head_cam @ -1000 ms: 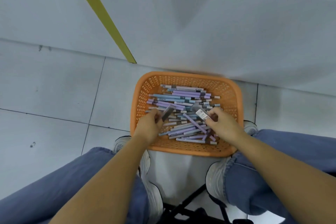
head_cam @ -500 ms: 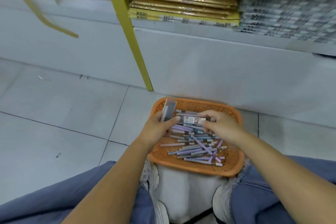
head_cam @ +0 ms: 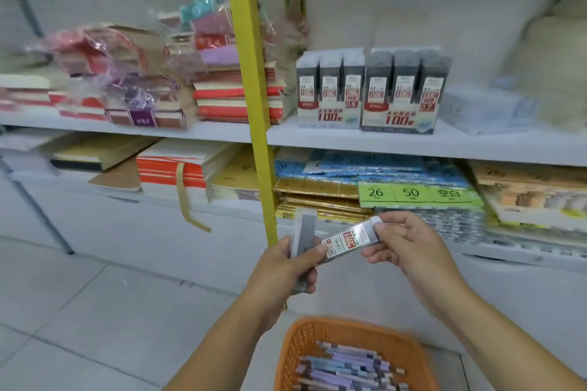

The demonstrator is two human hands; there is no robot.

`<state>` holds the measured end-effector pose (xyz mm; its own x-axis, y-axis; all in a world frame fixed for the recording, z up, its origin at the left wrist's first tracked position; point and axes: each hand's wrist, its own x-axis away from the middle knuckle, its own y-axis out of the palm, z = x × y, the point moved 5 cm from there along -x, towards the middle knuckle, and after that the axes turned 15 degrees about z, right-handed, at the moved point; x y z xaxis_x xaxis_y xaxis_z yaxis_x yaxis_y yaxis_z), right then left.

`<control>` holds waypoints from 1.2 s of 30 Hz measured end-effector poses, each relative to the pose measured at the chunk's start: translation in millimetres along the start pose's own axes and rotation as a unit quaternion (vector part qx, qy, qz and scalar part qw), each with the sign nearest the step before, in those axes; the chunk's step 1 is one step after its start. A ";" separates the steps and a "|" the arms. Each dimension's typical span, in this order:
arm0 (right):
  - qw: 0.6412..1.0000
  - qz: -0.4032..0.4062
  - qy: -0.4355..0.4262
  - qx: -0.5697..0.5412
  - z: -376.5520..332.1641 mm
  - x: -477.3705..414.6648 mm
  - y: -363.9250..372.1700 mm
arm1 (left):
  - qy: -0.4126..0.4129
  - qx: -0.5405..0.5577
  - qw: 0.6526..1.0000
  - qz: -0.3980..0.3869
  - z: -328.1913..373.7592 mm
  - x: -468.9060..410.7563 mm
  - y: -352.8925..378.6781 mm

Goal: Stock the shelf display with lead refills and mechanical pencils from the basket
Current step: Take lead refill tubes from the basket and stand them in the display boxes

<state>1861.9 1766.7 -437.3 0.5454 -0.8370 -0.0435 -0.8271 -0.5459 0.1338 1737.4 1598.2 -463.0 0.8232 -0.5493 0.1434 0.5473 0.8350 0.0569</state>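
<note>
In front of the white shelving, both hands are raised above the orange basket; the left hand has its fingers curled round a grey lead refill case held upright, thumb across its front; the right hand pinches the upper end of a second lead refill case, red-labelled, between thumb and fingertips, the other fingers loosely bent. This labelled case slants down to the left; its lower end reaches the left thumb, and I cannot tell whether it touches the grey case. The basket sits low on the tiled floor, holding a heap of purple and blue mechanical pencils. On the upper shelf, right of the yellow post, two display boxes of refills stand side by side, touching.
</note>
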 end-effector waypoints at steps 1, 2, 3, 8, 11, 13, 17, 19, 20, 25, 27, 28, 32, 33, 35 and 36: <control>1.000 0.000 -0.012 -0.005 -14.5 0.9 3.0 | 0.014 -0.004 1.000 -0.002 12.6 1.4 -0.5; 1.000 0.001 -0.022 -0.011 -26.9 1.2 5.9 | 0.026 -0.005 1.000 -0.003 24.0 2.0 -1.3; 0.999 0.001 -0.031 -0.014 -37.7 1.4 8.5 | 0.035 -0.004 0.999 -0.003 33.9 2.0 -1.5; 0.998 0.011 -0.054 -0.010 -73.6 -0.5 18.5 | 0.058 0.005 0.998 0.005 68.6 -3.7 -0.1; 0.994 0.008 -0.096 0.042 -93.8 -5.8 27.4 | 0.068 0.022 0.997 0.022 84.6 -12.9 2.5; 0.984 0.018 -0.166 0.065 -122.1 -14.1 33.8 | 0.080 0.049 0.995 0.040 99.0 -21.6 4.7; 0.920 0.061 -0.374 0.105 -201.7 -36.2 48.5 | 0.096 0.152 0.981 0.067 126.8 -43.3 7.1; 0.858 0.088 -0.467 0.195 -232.6 -49.5 59.4 | 0.129 0.145 0.978 0.073 135.4 -53.3 8.9; 0.825 0.095 -0.499 0.247 -243.5 -57.0 65.6 | 0.148 0.135 0.977 0.076 138.4 -57.7 9.7; 0.730 0.065 -0.524 0.433 -254.3 -100.4 90.6 | 0.200 0.098 0.970 0.096 144.9 -77.4 15.0; 0.748 0.057 -0.491 0.443 -251.3 -115.8 94.0 | 0.200 0.098 0.970 0.093 145.6 -81.9 18.6; 0.755 0.052 -0.473 0.451 -249.6 -121.7 95.4 | 0.200 0.098 0.971 0.089 145.9 -83.0 20.7; 0.683 0.045 -0.458 0.568 -236.0 -133.7 98.9 | 0.196 0.114 0.972 0.068 148.2 -83.2 28.1; 0.669 0.063 -0.469 0.573 -235.3 -132.3 97.7 | 0.198 0.118 0.971 0.063 149.0 -82.3 28.9; 0.669 0.112 -0.521 0.519 -238.8 -120.3 93.3 | 0.204 0.118 0.970 0.053 150.3 -79.1 28.8; 0.688 0.126 -0.541 0.467 -239.3 -111.5 89.5 | 0.208 0.115 0.970 0.047 151.1 -77.0 28.7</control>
<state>1759.5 1820.0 -183.6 0.3666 -0.1721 -0.9143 -0.8787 0.2590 -0.4011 1666.9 1669.2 -323.1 0.8842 -0.3948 -0.2498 0.4572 0.8411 0.2889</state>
